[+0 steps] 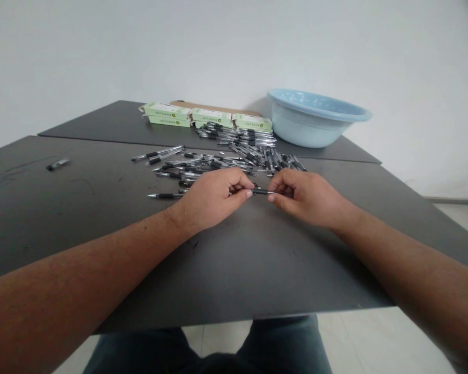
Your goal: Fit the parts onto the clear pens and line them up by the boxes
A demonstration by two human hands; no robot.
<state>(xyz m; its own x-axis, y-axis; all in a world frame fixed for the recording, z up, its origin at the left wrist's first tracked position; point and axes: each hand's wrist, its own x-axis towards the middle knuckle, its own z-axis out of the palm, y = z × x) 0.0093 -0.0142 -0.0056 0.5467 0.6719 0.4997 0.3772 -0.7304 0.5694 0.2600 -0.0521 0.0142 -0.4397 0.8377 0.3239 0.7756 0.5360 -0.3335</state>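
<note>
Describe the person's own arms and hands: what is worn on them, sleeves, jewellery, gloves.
Both forearms are bare as far up as the picture shows; no sleeve edge comes into view. The left hand and the right hand wear no gloves. No watch, strap or bracelet shows at either wrist, and no ring shows on the fingers that can be seen. Blue-grey trousers show below the table.

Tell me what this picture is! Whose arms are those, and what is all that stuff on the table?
The camera sits on a person's head and looks down, so you see that person's own two arms. The left hand and the right hand together hold one pen between their fingertips, just above a dark grey table. Behind the hands lies a big heap of pens, all mixed up. Farther back are green boxes in a row and a light blue basin. One small dark piece lies alone on the left; it is too small to tell what it is.
</note>
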